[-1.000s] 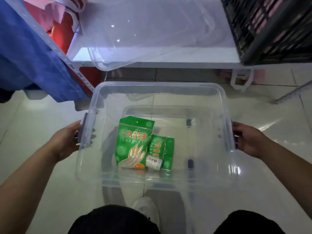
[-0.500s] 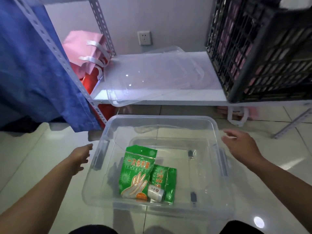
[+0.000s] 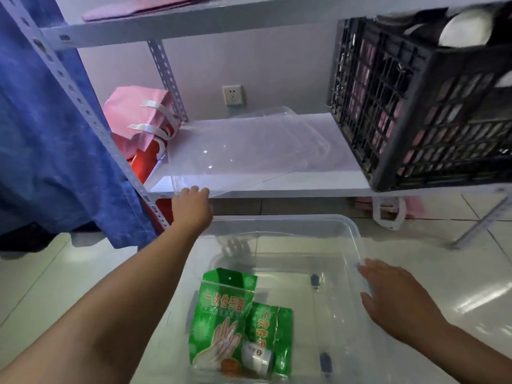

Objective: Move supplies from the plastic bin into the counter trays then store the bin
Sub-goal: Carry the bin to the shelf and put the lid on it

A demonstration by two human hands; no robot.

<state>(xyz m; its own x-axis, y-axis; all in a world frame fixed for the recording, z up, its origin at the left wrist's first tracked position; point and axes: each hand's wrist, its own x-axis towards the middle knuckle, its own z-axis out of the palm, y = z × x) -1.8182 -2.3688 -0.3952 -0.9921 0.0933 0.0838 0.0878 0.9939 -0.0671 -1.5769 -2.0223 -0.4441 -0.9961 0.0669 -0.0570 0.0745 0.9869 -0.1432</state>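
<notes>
The clear plastic bin [image 3: 279, 218] stands on the tiled floor in front of me. Inside lie a large green glove packet [image 3: 221, 314], a smaller green packet [image 3: 278, 325] and a small white roll [image 3: 256, 356]. The bin's clear lid [image 3: 263, 151] lies on the lower white shelf [image 3: 291, 189]. My left hand [image 3: 191, 207] reaches up to the lid's near left corner, fingers curled onto its edge. My right hand [image 3: 396, 297] hovers flat with straight fingers at the bin's right rim and holds nothing.
A black slatted crate [image 3: 415, 106] fills the right of the shelf. A pink bag [image 3: 135, 117] and a red one sit at the shelf's left end behind a perforated metal post [image 3: 83, 106]. Blue cloth [image 3: 41, 134] hangs at left. An upper shelf [image 3: 194, 20] runs overhead.
Both hands let go of the bin's side handles. My left hand rose to the lid's corner on the shelf; my right hand stayed by the right rim. My view tilted upward.
</notes>
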